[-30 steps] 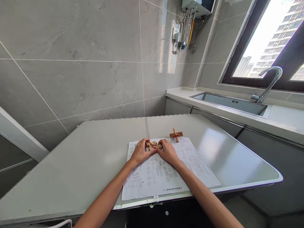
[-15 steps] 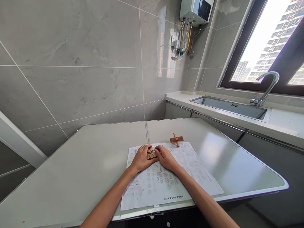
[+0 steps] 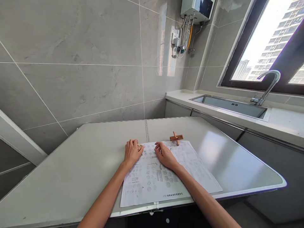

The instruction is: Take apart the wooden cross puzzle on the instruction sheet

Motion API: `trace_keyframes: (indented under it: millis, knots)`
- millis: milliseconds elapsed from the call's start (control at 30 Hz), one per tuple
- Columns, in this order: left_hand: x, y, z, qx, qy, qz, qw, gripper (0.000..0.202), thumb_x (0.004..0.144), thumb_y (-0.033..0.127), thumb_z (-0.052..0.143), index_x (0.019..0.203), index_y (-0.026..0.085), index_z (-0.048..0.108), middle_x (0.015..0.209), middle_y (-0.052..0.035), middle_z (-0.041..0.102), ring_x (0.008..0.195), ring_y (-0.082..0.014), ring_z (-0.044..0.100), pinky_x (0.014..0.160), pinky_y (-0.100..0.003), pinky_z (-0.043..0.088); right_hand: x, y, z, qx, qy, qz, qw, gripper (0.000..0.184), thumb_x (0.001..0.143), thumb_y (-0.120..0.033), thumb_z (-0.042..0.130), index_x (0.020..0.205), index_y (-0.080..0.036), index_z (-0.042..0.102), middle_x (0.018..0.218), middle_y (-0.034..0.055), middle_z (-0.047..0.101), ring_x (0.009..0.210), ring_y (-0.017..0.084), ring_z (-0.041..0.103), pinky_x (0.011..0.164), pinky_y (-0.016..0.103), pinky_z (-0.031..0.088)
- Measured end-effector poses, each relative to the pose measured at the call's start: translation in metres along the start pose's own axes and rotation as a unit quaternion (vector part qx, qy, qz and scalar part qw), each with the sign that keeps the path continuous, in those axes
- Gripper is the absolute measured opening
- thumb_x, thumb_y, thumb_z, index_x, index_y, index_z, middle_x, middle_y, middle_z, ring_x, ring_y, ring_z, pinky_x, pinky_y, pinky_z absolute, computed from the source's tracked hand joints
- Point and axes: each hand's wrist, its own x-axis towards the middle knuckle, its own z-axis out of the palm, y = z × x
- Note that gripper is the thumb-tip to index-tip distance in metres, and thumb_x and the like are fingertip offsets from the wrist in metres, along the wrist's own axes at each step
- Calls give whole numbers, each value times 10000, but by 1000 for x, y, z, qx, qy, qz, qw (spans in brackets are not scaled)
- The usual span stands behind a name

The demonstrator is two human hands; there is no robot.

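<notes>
My left hand point(image 3: 132, 152) is curled around a small wooden puzzle block point(image 3: 140, 147) at the upper left edge of a printed sheet point(image 3: 152, 190). Most of the block is hidden under the fingers; only a notched light-brown corner shows. My right hand point(image 3: 165, 155) rests on the sheet, its fingers loosely bent and a little apart, with nothing visible in them. Beyond it, near the sheet's top edge, stands a cross-shaped wooden piece point(image 3: 176, 137) made of interlocked sticks, touched by neither hand.
The pale folding table point(image 3: 95, 177) has a seam down its middle and an angled right edge. To the right runs a counter with a sink point(image 3: 230, 106) and a faucet point(image 3: 269, 85) below a window. A water heater point(image 3: 197, 9) hangs on the tiled wall.
My left hand has slid left with the wooden puzzle block, away from my right hand. My right hand has come off the block and stays on the sheet. The wooden cross has not moved.
</notes>
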Motion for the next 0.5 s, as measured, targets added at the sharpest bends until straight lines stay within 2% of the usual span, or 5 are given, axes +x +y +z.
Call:
trace_keyframes:
  millis: [133,267,367,500]
  knots:
    - [3,-9,-1,3,-2,-6,1000,444,903,485,642,1240,199,601,1223,-150,616,1156,-372,550,993,-529,464,-1,-3,-2,-6,-2,-1,1000,241,1018,-303,437,1227,-236,537,1025,59,713,817,218,666,797,384,544]
    - [2,-4,-6,6,6,7,1000,433,912,429,633,1278,205,582,1268,-167,609,1229,-397,508,1059,-582,412,-1,-4,-2,-13,-2,-4,1000,230,1010,-282,439,1212,-240,539,1008,50,711,812,218,664,791,377,537]
    - [-1,10,-12,0,6,36,999,430,922,389,626,1310,215,564,1347,-162,573,1312,-385,474,1115,-564,389,-2,-4,-2,-17,-3,-8,1000,211,1013,-268,439,1194,-239,543,1016,52,712,822,217,661,794,372,529]
    - [-10,41,-23,-54,-12,127,990,344,969,308,566,1309,257,565,1311,-118,595,1260,-333,542,1070,-505,459,-1,-4,-1,-24,-2,-16,1000,175,1014,-253,443,1135,-235,568,1009,55,709,837,217,654,794,360,515]
